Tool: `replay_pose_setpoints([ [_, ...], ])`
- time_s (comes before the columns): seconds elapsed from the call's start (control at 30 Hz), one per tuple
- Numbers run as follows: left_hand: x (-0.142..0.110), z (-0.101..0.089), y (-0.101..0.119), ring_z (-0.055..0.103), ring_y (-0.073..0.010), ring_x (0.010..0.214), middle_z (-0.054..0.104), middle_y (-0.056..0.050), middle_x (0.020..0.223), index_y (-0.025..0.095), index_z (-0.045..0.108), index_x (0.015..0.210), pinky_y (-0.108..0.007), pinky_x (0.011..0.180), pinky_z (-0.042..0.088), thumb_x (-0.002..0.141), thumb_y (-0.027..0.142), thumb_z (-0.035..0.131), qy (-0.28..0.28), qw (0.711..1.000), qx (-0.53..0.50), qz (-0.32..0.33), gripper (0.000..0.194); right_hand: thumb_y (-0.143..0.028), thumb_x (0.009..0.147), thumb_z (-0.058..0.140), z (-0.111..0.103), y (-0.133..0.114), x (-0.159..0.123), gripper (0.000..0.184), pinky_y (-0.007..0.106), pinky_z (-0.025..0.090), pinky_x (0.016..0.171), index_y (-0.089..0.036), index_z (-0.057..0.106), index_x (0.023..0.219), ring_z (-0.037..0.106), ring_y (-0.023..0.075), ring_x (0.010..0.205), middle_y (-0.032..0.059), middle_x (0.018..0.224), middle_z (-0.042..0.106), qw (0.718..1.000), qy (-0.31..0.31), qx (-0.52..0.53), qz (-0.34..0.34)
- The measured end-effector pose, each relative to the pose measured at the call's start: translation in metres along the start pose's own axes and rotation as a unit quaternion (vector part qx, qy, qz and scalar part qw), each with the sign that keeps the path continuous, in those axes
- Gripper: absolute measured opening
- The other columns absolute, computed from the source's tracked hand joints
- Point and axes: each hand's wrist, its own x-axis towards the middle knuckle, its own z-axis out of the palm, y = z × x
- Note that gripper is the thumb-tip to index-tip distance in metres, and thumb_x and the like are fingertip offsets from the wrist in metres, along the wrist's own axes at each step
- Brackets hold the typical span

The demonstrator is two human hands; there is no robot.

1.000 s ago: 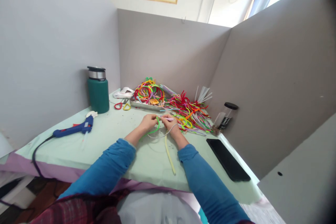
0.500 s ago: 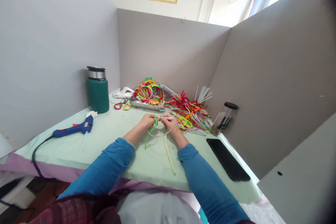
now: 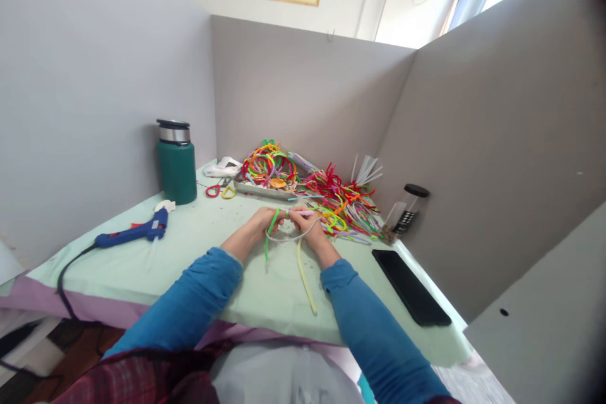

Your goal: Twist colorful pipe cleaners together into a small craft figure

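Close together over the table, my left hand (image 3: 266, 219) and my right hand (image 3: 305, 222) pinch a thin hoop (image 3: 286, 240) that looks pale grey or lilac and curves down between my wrists. A bright green pipe cleaner (image 3: 268, 245) hangs from the fingers of my left hand, with a bit of green showing on the hoop between the hands. Along the right fingers lies a pale lilac piece (image 3: 306, 213). Below the right hand a pale yellow pipe cleaner (image 3: 307, 284) rests on the table. My fingertips are partly hidden.
Behind my hands are a metal tray (image 3: 265, 191) of coloured rings and a heap of pipe cleaners (image 3: 341, 199). To the left are a blue glue gun (image 3: 132, 232), scissors (image 3: 228, 192) and a green bottle (image 3: 177, 167). A black phone (image 3: 411, 287) lies right, near a clear jar (image 3: 409, 211).
The green pipe cleaner has swung from a slant to hang more steeply, its lower end moving slightly right and up. My left hand has shifted a little; the right hand stays nearly still.
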Motion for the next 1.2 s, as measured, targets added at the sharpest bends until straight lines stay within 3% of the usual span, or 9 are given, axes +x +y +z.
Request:
replay_pose_setpoints([
  [0.13, -0.0005, -0.0015, 0.0005, 0.026, -0.0035, 0.034, 0.043, 0.005, 0.045, 0.014, 0.052, 0.063, -0.022, 0.038, 0.016, 0.071, 0.042, 0.067, -0.038, 0.996, -0.062, -0.051, 0.032, -0.044, 0.071, 0.066, -0.0004, 0.0022, 0.0003, 0.028, 0.024, 0.026, 0.044, -0.017, 0.059, 0.069, 0.035, 0.0089, 0.046, -0.0036, 0.052, 0.046, 1.000, -0.007, 0.008, -0.003],
  [0.23, 0.0001, -0.0024, 0.0000, 0.024, -0.0034, 0.033, 0.040, 0.006, 0.043, 0.015, 0.051, 0.064, -0.022, 0.037, 0.015, 0.075, 0.043, 0.065, -0.049, 0.995, -0.068, -0.055, 0.034, -0.045, 0.071, 0.066, -0.0003, 0.0037, 0.0008, 0.028, 0.024, 0.028, 0.045, -0.017, 0.060, 0.071, 0.036, 0.0093, 0.047, -0.0039, 0.051, 0.046, 1.000, -0.013, 0.016, -0.004],
  [0.5, 0.0020, -0.0038, 0.0011, 0.027, -0.0058, 0.032, 0.047, 0.002, 0.047, 0.015, 0.050, 0.068, -0.022, 0.036, 0.017, 0.092, 0.042, 0.036, -0.011, 0.990, -0.111, -0.089, 0.039, -0.043, 0.073, 0.064, -0.0001, 0.0027, -0.0005, 0.026, 0.024, 0.027, 0.045, -0.017, 0.062, 0.072, 0.037, 0.0092, 0.045, -0.0042, 0.049, 0.046, 1.000, -0.023, 0.006, 0.000],
  [0.63, 0.0014, -0.0032, 0.0004, 0.028, -0.0051, 0.033, 0.048, 0.003, 0.049, 0.015, 0.051, 0.067, -0.023, 0.038, 0.017, 0.086, 0.047, 0.049, -0.010, 0.994, -0.089, -0.066, 0.037, -0.042, 0.073, 0.065, -0.0006, 0.0034, 0.0001, 0.025, 0.024, 0.029, 0.046, -0.017, 0.062, 0.071, 0.037, 0.0092, 0.045, -0.0038, 0.050, 0.047, 1.000, -0.011, 0.000, 0.000],
  [0.8, 0.0045, -0.0028, -0.0045, 0.029, -0.0034, 0.037, 0.046, 0.006, 0.050, 0.013, 0.057, 0.069, -0.022, 0.040, 0.018, 0.064, 0.043, 0.075, -0.019, 0.999, -0.045, -0.011, 0.035, -0.043, 0.072, 0.066, -0.0011, 0.0048, 0.0013, 0.027, 0.024, 0.028, 0.046, -0.017, 0.061, 0.071, 0.038, 0.0095, 0.046, -0.0036, 0.051, 0.047, 1.000, 0.006, 0.001, -0.006],
  [1.0, 0.0055, -0.0025, -0.0072, 0.032, -0.0043, 0.035, 0.047, 0.005, 0.048, 0.011, 0.061, 0.071, -0.022, 0.039, 0.021, 0.066, 0.045, 0.071, 0.000, 1.000, -0.022, 0.000, 0.036, -0.044, 0.071, 0.067, -0.0002, 0.0042, 0.0009, 0.028, 0.024, 0.025, 0.044, -0.016, 0.061, 0.070, 0.036, 0.0089, 0.045, -0.0047, 0.048, 0.044, 1.000, 0.001, -0.003, 0.000],
  [1.2, 0.0034, 0.0003, -0.0070, 0.041, -0.0052, 0.035, 0.062, -0.002, 0.062, 0.009, 0.065, 0.075, -0.023, 0.038, 0.031, 0.073, 0.044, 0.068, 0.077, 0.996, 0.045, 0.027, 0.034, -0.043, 0.069, 0.068, 0.0001, 0.0047, 0.0037, 0.029, 0.023, 0.026, 0.043, -0.016, 0.060, 0.067, 0.035, 0.0082, 0.043, -0.0051, 0.047, 0.044, 0.999, 0.037, -0.005, 0.013],
])
